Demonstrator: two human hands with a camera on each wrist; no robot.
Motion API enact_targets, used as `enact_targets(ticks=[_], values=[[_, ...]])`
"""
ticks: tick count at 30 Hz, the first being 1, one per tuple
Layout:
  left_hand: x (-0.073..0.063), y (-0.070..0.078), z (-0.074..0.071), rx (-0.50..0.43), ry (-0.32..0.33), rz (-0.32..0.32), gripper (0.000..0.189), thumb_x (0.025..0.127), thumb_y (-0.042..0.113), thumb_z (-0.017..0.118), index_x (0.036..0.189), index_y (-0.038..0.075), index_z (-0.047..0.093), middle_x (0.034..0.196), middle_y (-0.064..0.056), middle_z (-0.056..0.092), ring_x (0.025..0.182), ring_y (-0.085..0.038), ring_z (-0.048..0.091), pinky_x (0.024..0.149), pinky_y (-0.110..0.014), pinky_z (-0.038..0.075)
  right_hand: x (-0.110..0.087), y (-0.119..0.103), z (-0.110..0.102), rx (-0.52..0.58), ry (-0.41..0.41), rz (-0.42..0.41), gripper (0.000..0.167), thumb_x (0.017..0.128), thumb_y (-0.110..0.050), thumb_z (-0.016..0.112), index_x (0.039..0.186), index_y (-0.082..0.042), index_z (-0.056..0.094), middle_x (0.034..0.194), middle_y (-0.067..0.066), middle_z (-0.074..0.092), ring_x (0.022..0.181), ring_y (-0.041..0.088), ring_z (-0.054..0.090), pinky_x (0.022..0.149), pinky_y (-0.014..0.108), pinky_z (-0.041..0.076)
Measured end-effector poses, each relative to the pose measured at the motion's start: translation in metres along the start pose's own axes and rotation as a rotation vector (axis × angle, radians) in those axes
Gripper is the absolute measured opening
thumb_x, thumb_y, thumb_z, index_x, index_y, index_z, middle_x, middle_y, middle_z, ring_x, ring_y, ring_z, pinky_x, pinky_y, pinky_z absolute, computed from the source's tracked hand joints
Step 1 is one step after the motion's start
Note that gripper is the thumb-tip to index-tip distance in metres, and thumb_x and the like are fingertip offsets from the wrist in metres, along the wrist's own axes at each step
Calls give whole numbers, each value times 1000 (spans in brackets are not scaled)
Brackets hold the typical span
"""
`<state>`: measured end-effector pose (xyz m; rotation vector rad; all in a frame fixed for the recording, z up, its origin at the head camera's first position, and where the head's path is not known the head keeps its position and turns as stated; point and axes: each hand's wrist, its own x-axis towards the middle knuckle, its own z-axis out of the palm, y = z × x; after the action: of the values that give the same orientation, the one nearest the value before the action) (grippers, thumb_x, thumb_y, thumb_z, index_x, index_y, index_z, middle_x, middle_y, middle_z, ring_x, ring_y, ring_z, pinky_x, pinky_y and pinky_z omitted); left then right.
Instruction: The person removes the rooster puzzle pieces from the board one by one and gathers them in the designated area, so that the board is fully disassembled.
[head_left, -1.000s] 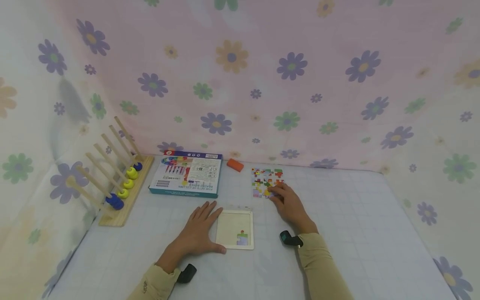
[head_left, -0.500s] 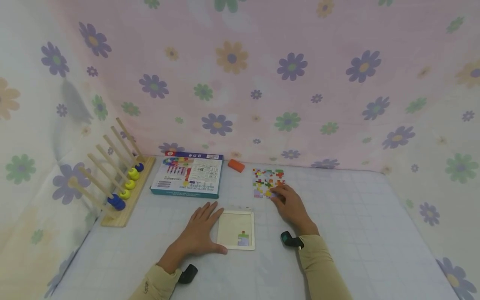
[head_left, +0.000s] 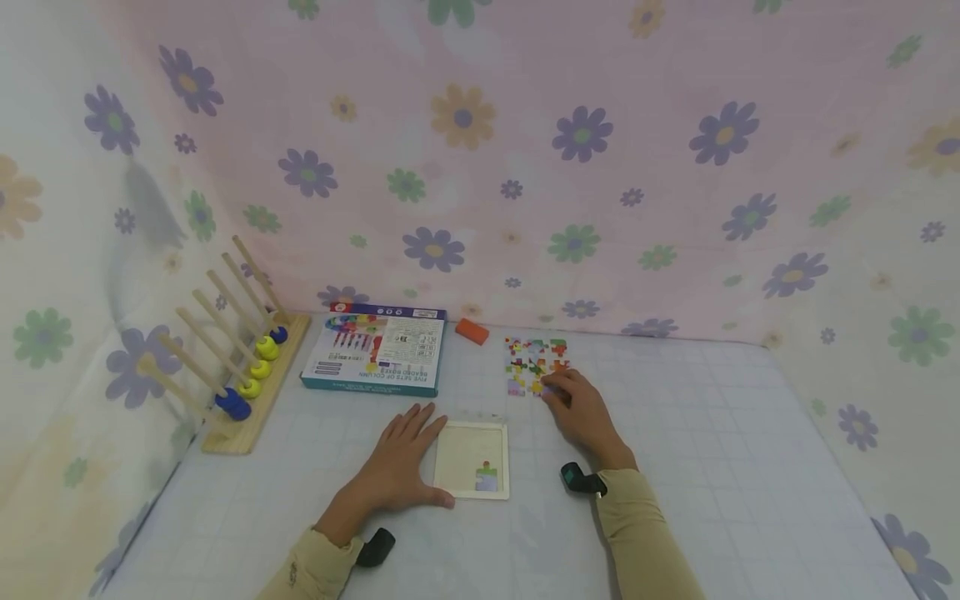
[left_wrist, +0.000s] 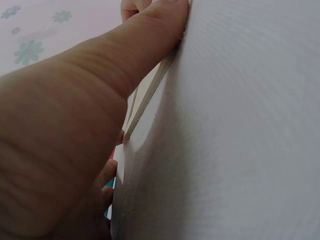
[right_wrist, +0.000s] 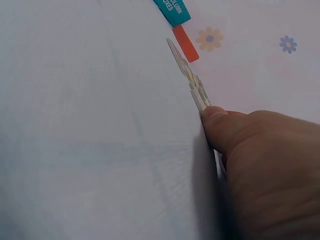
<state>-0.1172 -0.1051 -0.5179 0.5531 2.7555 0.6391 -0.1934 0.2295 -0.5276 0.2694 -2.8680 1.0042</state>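
Note:
A shallow square wooden puzzle tray [head_left: 454, 458] lies on the table; a jigsaw piece [head_left: 486, 480] in purple and green sits in its lower right corner. My left hand [head_left: 393, 467] is spread along the tray's left side, thumb by the near edge and index finger at the far left corner. The left wrist view shows the thumb against the tray's edge. Several loose jigsaw pieces [head_left: 537, 346] stand in rows beyond the tray to the right. My right hand [head_left: 583, 415] pinches a piece at the near right corner of these rows; the fingers mostly hide it.
Behind the left hand lies a flat toy box [head_left: 375, 350]. An orange block [head_left: 472, 331] is beside it, near the back wall. At the left stands a wooden bead rack [head_left: 255, 392] with tall pegs and blue and yellow beads. Flowered cloth surrounds the table.

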Motion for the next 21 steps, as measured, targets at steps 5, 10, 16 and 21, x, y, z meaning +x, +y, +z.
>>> enact_targets(ticks=[5, 10, 16, 21], values=[[1, -1, 1, 2, -5, -3, 123, 63, 75, 83, 162, 22, 30, 173, -4, 16, 161, -31, 8, 130, -56, 10, -1, 1, 1, 8, 5, 15, 28, 98, -23, 69, 126, -18, 69, 124, 4, 63, 105, 23, 65, 91, 45, 55], [2, -3, 2, 4, -6, 0, 123, 63, 76, 82, 162, 22, 30, 173, -4, 16, 161, -32, 8, 130, -57, 10, -4, 0, 1, 16, 9, 32, 29, 98, -22, 69, 126, -17, 69, 124, 5, 63, 104, 23, 64, 89, 44, 56], [2, -3, 2, 3, -4, 2, 124, 63, 76, 82, 162, 22, 30, 173, -4, 16, 161, -32, 8, 130, -57, 10, -10, -1, 1, 23, 40, 19, 31, 95, -19, 72, 126, -16, 69, 121, 6, 63, 95, 20, 60, 81, 37, 50], [2, -3, 1, 7, 0, 7, 124, 63, 76, 82, 162, 21, 31, 173, -5, 17, 161, -33, 9, 130, -58, 12, -22, -5, 6, 28, 62, 31, 36, 93, -19, 75, 128, -18, 69, 120, 4, 62, 92, 17, 58, 79, 33, 50]])
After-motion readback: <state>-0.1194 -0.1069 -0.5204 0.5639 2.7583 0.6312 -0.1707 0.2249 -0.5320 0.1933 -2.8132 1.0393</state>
